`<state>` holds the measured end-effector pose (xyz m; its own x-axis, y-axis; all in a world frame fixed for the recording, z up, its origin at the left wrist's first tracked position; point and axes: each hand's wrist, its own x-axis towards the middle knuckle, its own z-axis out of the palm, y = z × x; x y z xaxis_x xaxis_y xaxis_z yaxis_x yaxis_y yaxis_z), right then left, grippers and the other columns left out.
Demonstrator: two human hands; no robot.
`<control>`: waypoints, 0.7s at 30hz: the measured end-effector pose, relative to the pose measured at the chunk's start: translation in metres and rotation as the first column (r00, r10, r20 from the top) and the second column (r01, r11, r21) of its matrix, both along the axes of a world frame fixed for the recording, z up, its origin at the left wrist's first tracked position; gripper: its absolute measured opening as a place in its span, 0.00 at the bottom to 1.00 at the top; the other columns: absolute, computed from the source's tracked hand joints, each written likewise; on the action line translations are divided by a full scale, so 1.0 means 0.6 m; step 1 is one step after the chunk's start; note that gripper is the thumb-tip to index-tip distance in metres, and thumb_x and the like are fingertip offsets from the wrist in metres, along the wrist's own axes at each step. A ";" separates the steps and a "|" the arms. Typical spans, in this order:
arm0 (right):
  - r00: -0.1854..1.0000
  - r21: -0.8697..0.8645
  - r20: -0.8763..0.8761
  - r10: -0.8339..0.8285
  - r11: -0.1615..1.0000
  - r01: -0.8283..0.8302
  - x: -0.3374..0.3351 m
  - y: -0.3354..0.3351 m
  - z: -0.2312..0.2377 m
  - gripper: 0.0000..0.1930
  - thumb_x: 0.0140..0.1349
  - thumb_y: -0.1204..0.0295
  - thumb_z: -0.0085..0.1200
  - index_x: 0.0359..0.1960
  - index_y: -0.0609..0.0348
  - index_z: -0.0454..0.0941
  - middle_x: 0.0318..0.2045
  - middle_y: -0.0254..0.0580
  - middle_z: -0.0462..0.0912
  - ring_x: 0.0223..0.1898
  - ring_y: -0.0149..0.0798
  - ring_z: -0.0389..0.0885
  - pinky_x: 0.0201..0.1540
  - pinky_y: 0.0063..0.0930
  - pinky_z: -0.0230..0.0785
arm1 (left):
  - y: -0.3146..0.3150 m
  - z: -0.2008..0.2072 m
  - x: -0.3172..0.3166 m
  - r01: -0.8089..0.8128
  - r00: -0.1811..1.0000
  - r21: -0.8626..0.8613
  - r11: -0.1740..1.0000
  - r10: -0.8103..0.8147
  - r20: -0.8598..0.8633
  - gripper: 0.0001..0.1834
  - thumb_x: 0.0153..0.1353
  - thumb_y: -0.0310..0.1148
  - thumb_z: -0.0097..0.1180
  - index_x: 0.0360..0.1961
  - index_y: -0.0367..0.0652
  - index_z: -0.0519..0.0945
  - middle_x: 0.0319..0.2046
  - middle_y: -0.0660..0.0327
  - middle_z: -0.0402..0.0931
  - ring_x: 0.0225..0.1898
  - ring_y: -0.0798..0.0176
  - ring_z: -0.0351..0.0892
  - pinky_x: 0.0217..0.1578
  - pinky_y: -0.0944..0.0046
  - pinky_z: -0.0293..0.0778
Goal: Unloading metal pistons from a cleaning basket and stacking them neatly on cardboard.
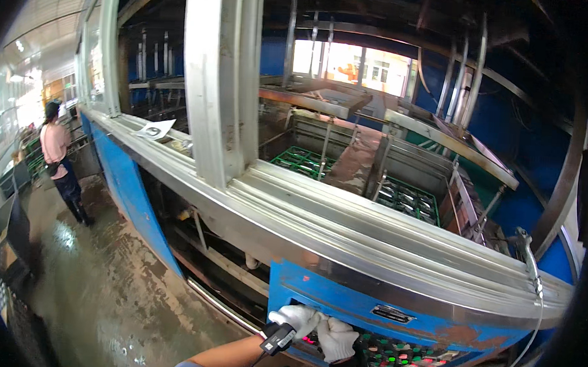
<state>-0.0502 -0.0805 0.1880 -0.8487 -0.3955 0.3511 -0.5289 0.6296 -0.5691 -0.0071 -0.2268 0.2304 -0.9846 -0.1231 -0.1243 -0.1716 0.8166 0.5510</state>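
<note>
Both my hands wear white gloves and meet in front of a blue control panel (pixel 341 289) at the lower middle. My left hand (pixel 297 318) reaches in from the left with its fingers curled toward the other hand. My right hand (pixel 336 340) is closed beside it, the fingertips of the two close together or touching. Whatever lies between the fingers is too small or hidden to make out. Right of my hands, a field of buttons and lamps (pixel 405 354) shows green, red and pale spots. A black device (pixel 278 339) is strapped at my left wrist.
A metal sill (pixel 372 221) runs above the panel, with an upright post (pixel 223 80). Behind it are tanks with green racks (pixel 300 162) of metal parts. A hose with a metal nozzle (pixel 524 249) hangs at right. A person (pixel 56 148) stands far left on the wet floor (pixel 102 286).
</note>
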 end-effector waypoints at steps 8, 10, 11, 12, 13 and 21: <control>0.996 0.078 -0.084 0.009 0.997 -0.003 -0.007 0.012 0.006 0.16 0.63 0.58 0.56 0.25 0.58 0.83 0.21 0.50 0.82 0.24 0.50 0.83 0.31 0.41 0.73 | 0.005 0.006 -0.003 0.027 1.000 -0.019 0.999 -0.027 0.007 0.20 0.70 0.47 0.40 0.45 0.45 0.80 0.36 0.48 0.82 0.42 0.45 0.82 0.43 0.51 0.78; 0.992 0.144 0.087 0.095 0.984 -0.107 -0.014 0.021 0.026 0.16 0.64 0.58 0.55 0.27 0.57 0.84 0.23 0.49 0.83 0.27 0.49 0.83 0.34 0.40 0.74 | 0.004 -0.006 -0.004 0.013 1.000 -0.021 1.000 -0.013 0.029 0.20 0.70 0.48 0.41 0.48 0.47 0.79 0.36 0.47 0.83 0.39 0.44 0.83 0.40 0.51 0.79; 0.955 0.193 0.267 0.130 0.964 -0.185 -0.012 0.032 0.041 0.16 0.65 0.57 0.53 0.30 0.56 0.85 0.24 0.49 0.83 0.30 0.48 0.84 0.37 0.39 0.75 | 0.009 -0.010 -0.005 0.017 1.000 -0.020 1.000 -0.017 0.023 0.20 0.70 0.48 0.41 0.48 0.47 0.79 0.36 0.47 0.83 0.39 0.44 0.83 0.40 0.51 0.79; 0.899 0.194 0.430 0.084 0.964 -0.183 0.024 0.028 0.107 0.14 0.68 0.62 0.51 0.39 0.58 0.85 0.35 0.52 0.85 0.42 0.48 0.84 0.51 0.35 0.72 | 0.009 -0.016 0.000 -0.008 0.998 0.010 1.000 0.009 -0.057 0.20 0.70 0.48 0.42 0.49 0.48 0.78 0.37 0.47 0.83 0.39 0.44 0.83 0.39 0.51 0.79; 0.901 0.196 0.424 0.090 0.962 -0.188 0.038 0.047 0.122 0.14 0.68 0.62 0.51 0.39 0.58 0.85 0.35 0.52 0.85 0.42 0.48 0.84 0.51 0.35 0.72 | 0.009 -0.015 0.002 -0.022 0.990 0.041 0.999 0.028 -0.142 0.20 0.70 0.49 0.43 0.51 0.49 0.78 0.37 0.48 0.83 0.38 0.44 0.83 0.39 0.50 0.79; 0.831 -0.293 0.547 0.098 0.953 0.080 0.079 0.282 0.330 0.18 0.69 0.62 0.49 0.42 0.68 0.82 0.38 0.48 0.85 0.38 0.37 0.83 0.40 0.27 0.74 | -0.001 -0.025 -0.004 -0.054 0.999 0.092 0.994 0.053 0.012 0.25 0.69 0.55 0.42 0.56 0.50 0.76 0.47 0.50 0.81 0.48 0.48 0.82 0.46 0.49 0.76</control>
<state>-0.0028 0.0886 0.3857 -0.9304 -0.3591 -0.0733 -0.0758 0.3841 -0.9202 -0.0097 -0.2274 0.2157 -0.9756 -0.1632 -0.1470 -0.2195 0.7518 0.6217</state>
